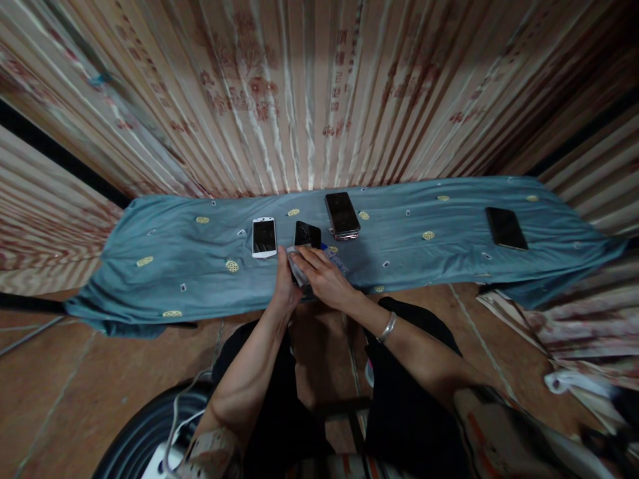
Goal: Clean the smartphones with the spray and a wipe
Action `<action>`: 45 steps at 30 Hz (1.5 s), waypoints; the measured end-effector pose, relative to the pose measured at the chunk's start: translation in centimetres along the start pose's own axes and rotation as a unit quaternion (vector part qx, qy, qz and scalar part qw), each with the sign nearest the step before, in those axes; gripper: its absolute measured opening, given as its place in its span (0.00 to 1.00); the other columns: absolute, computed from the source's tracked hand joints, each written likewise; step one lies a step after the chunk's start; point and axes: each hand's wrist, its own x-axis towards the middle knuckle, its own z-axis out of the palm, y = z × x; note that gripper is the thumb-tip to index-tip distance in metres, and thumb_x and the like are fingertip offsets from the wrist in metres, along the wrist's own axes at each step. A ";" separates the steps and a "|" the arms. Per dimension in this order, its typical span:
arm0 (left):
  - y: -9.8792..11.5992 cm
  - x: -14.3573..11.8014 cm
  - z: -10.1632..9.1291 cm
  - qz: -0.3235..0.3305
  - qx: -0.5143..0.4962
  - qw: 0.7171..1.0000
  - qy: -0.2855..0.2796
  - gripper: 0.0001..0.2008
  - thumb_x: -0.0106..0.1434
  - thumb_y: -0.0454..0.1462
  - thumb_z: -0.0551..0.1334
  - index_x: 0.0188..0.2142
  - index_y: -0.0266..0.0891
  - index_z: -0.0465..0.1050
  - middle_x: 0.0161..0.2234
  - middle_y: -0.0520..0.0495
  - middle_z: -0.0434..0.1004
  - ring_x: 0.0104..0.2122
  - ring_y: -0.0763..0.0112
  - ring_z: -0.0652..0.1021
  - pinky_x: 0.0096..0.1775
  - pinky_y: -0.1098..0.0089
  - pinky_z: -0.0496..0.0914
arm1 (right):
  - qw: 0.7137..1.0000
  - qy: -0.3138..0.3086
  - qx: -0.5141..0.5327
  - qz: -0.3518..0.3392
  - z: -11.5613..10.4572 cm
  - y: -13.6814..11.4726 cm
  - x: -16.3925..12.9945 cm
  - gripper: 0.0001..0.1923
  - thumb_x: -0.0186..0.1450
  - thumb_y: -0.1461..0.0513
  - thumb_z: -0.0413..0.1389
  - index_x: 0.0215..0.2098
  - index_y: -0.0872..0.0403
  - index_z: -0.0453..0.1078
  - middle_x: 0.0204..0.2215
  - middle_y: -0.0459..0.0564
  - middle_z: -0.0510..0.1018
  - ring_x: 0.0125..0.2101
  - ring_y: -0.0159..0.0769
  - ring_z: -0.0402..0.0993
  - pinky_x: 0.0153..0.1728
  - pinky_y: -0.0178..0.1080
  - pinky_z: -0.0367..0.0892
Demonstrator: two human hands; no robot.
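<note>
Near the front edge of the table, my left hand (286,286) grips the side of a dark phone (307,233), whose glossy top end sticks out beyond my fingers. My right hand (324,276) presses a thin greyish-white wipe (298,266) against its lower part, fingers bent and close together. Both hands cover much of the phone, so its lower end is hidden. A blue printed packet (337,258) partly shows beside my right fingers. To the left lies a white phone (264,237) with a black screen. A stack of phones (342,213) sits just behind, to the right.
A blue-green cloth with yellow pineapple prints (200,266) covers the long narrow table. Another dark phone (506,228) lies toward its right end. Pleated curtains (309,100) hang behind and at both sides. A white cable (176,406) crosses a black round object (144,426) at lower left.
</note>
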 end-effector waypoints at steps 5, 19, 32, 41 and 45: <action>-0.1 -1.3 2.0 0.001 -0.018 0.999 0.031 0.23 0.78 0.46 0.50 0.46 0.36 0.80 0.48 0.41 0.85 0.62 0.61 0.76 0.62 0.66 0.70 | 1.000 0.013 -0.003 0.019 -0.1 1.3 0.3 0.30 0.71 0.73 0.46 0.70 0.60 0.65 0.68 0.63 0.69 0.67 0.48 0.64 0.69 0.54 0.65; -1.0 -1.6 2.4 -0.045 -0.002 0.998 -0.043 0.25 0.78 0.46 0.48 0.62 0.37 0.74 0.52 0.41 0.85 0.60 0.59 0.78 0.63 0.59 0.69 | 0.997 0.034 -0.004 0.075 -1.2 3.6 1.4 0.30 0.71 0.72 0.45 0.70 0.61 0.64 0.67 0.65 0.70 0.67 0.49 0.64 0.69 0.58 0.62; -0.8 -1.8 2.3 -0.037 0.023 0.998 -0.043 0.21 0.74 0.50 0.57 0.51 0.38 0.80 0.43 0.42 0.87 0.48 0.59 0.85 0.50 0.61 0.79 | 0.992 0.042 -0.032 0.110 -1.6 5.0 1.8 0.30 0.70 0.73 0.45 0.69 0.65 0.65 0.65 0.67 0.72 0.65 0.50 0.67 0.68 0.56 0.65; -0.4 -1.5 2.1 -0.001 0.026 0.999 -0.042 0.20 0.73 0.51 0.59 0.38 0.38 0.81 0.37 0.44 0.87 0.47 0.61 0.85 0.50 0.66 0.78 | 0.991 0.042 -0.043 0.121 -1.1 4.9 1.6 0.30 0.68 0.74 0.46 0.68 0.67 0.65 0.64 0.68 0.73 0.64 0.50 0.69 0.67 0.57 0.65; -0.1 -1.2 1.8 0.009 0.029 0.999 -0.042 0.20 0.74 0.49 0.57 0.40 0.38 0.81 0.38 0.44 0.87 0.50 0.61 0.84 0.53 0.66 0.76 | 0.991 0.032 -0.040 0.123 -0.9 4.4 1.4 0.30 0.68 0.74 0.46 0.68 0.68 0.65 0.65 0.69 0.72 0.65 0.51 0.68 0.68 0.57 0.64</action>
